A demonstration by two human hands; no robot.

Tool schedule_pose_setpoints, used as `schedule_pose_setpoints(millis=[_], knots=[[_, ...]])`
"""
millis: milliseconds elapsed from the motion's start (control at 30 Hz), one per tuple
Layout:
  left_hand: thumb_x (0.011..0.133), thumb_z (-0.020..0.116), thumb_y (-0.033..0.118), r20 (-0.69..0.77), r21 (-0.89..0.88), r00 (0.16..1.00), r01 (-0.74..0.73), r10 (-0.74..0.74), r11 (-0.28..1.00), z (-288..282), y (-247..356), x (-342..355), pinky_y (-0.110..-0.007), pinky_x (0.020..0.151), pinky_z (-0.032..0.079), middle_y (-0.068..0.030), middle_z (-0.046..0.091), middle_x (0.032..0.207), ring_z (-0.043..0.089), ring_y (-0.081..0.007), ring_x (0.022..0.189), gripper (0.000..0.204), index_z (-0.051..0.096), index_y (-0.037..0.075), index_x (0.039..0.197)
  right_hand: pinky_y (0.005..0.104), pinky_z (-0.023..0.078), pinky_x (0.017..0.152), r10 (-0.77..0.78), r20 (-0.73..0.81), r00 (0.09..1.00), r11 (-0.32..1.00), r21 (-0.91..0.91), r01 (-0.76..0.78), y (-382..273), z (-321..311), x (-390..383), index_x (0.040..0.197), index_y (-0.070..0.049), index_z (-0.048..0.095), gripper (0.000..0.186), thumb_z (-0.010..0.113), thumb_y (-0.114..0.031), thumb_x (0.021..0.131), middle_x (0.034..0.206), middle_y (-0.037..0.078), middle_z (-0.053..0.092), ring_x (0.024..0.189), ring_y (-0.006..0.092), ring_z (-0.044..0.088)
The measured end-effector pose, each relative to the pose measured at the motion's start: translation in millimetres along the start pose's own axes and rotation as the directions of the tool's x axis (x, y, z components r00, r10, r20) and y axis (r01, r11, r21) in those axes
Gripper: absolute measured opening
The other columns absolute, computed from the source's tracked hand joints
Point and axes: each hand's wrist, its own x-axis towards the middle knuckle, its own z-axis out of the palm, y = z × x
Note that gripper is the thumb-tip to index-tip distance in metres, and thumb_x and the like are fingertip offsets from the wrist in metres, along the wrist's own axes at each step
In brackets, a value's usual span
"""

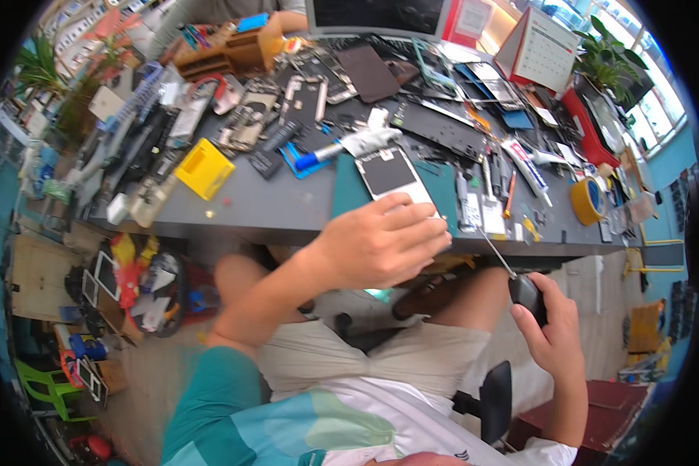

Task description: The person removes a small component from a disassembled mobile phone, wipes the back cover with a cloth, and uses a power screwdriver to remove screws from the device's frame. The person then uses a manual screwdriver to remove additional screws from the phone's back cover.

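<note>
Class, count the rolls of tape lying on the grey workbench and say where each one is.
1: a yellow tape roll near the workbench's right end. Clutter may hide others.

Bare desk strip (272,206) passable; yellow box (204,168), tools (493,175) flank.

The person wears a short-sleeved shirt (303,431) with a teal left sleeve (210,404) that ends above the elbow. Across the chest the cloth fades from teal through pale green into white, and the right side is white with a small dark mark near the hem. Light beige shorts (365,361) cover the thighs and stop above the knees. Both forearms and both hands are bare, with no gloves.
</note>
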Motion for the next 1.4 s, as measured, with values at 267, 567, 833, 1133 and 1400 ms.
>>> schedule_pose_setpoints(millis=[267, 567, 833, 1133, 1400], knots=[[0.077, 0.085, 0.013, -0.004, -0.008, 1.0, 0.014, -0.014, 1.0, -4.3, 1.0, -4.5, -0.043, 0.103, 0.056, -0.0062, 0.073, 0.124, 0.07, -0.025, 0.118, 0.046, 0.078, 0.005, 0.122, 0.0379, 0.057, 0.071, -0.037, 0.024, 0.999, 0.999, 0.038, 0.036, -2.0, -2.6, 6.5, 0.13, 0.001, 0.067, 0.043, 0.083, -0.021, 0.097, 0.101, 0.019, 0.075, 0.077, 0.034, 0.074], [0.077, 0.085, 0.011, -0.032, -0.004, 0.999, 0.03, -0.03, 1.0, -3.9, 4.7, -1.4, -0.042, 0.1, 0.056, -0.0054, 0.075, 0.122, 0.071, -0.0249, 0.115, 0.043, 0.079, 0.005, 0.119, 0.0392, 0.056, 0.07, -0.074, 0.034, 0.997, 0.997, 0.038, 0.073, 6.4, -11.1, 9.4, 0.13, 0.001, 0.066, 0.043, 0.083, -0.022, 0.097, 0.101, 0.019, 0.074, 0.077, 0.0351, 0.072], [0.076, 0.085, 0.011, -0.034, 0.006, 0.999, 0.037, -0.037, 0.999, -3.8, 4.2, -1.7, -0.042, 0.1, 0.056, -0.0051, 0.076, 0.12, 0.072, -0.0248, 0.113, 0.043, 0.08, 0.005, 0.118, 0.0421, 0.054, 0.067, -0.172, 0.053, 0.984, 0.979, -0.104, 0.177, 10.7, -19.8, 16.9, 0.129, 0.001, 0.065, 0.045, 0.083, -0.023, 0.097, 0.104, 0.018, 0.073, 0.078, 0.0362, 0.072], [0.073, 0.085, 0.012, -0.021, -0.008, 1.0, 0.015, -0.015, 1.0, -1.9, -0.7, -2.0, -0.043, 0.097, 0.056, -0.0064, 0.075, 0.122, 0.072, -0.0262, 0.114, 0.048, 0.079, 0.004, 0.12, 0.0444, 0.053, 0.066, -0.269, 0.098, 0.958, 0.897, -0.338, 0.287, 7.4, -28.6, 30.6, 0.134, -0.001, 0.064, 0.051, 0.084, -0.028, 0.096, 0.107, 0.017, 0.074, 0.079, 0.0371, 0.073], [0.072, 0.083, 0.012, -0.079, 0.01, 0.997, 0.019, -0.018, 1.0, 7.8, 1.1, -5.7, -0.043, 0.094, 0.057, -0.0059, 0.076, 0.118, 0.072, -0.0254, 0.109, 0.043, 0.081, 0.003, 0.114, 0.0437, 0.054, 0.064, -0.155, 0.199, 0.968, 0.927, -0.308, 0.212, -4.1, -29.5, 34.5, 0.134, -0.001, 0.064, 0.05, 0.083, -0.03, 0.098, 0.099, 0.015, 0.072, 0.074, 0.0349, 0.072]])
